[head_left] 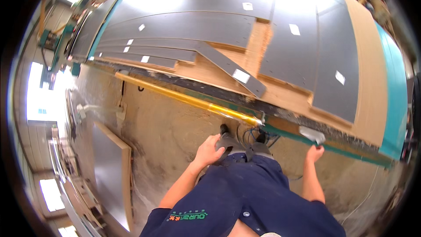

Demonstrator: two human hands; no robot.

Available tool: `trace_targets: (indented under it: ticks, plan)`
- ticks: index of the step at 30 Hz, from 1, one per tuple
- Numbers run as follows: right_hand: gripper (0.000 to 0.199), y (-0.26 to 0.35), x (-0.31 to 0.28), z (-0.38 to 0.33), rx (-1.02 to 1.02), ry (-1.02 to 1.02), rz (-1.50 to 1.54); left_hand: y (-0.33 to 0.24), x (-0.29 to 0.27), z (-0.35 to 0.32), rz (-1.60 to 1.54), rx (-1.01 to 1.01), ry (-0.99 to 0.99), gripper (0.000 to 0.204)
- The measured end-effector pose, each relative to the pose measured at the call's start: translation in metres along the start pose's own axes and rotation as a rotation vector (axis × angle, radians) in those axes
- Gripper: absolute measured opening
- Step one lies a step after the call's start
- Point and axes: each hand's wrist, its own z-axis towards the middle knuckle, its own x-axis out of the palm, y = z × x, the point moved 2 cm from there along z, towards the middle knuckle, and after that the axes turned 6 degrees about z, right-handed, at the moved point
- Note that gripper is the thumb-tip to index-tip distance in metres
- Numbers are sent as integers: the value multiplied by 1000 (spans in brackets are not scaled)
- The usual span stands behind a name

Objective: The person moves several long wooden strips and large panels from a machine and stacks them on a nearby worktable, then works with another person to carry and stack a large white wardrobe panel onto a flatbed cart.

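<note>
My left hand (208, 151) hangs beside my thigh, its thumb apart from loosely bent fingers, and I see nothing in it. Closed around a dark handle, my right hand (315, 152) is just off the near edge of the work table. The tool it holds looks like a scraper (311, 134), with a broad, pale, blurred blade. On the table lie dark grey panels (289, 57) of several sizes, with small white labels. A narrow grey strip (230, 68) lies at a slant across the brown board (285, 94), its end near the front edge.
A yellow tube (188, 98) runs along the table's front side, above the floor. Blue hoses (247, 137) lie coiled near my feet. At left a thick grey panel (112, 171) leans upright. Turquoise surface (391, 92) borders the boards at right; machinery (57, 39) stands far left.
</note>
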Motion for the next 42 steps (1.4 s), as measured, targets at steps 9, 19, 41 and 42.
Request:
trace_targets:
  ticks: [9,19,41,42]
  plan:
    - [43,369,114,-200,-920,720,274,93,-45,37,-503,-107,-72,41]
    - [53,425,215,-209,-973,608,-78,236,-87,-1,-641,-412,-575,25]
    - [71,600,244,-658,-1559,1700,368,354,-374,41,-1871,-96,-1196,33]
    - [69,604,252,-671,-1554,1721,383,370,-385,33,-1860,-92,-1220,33]
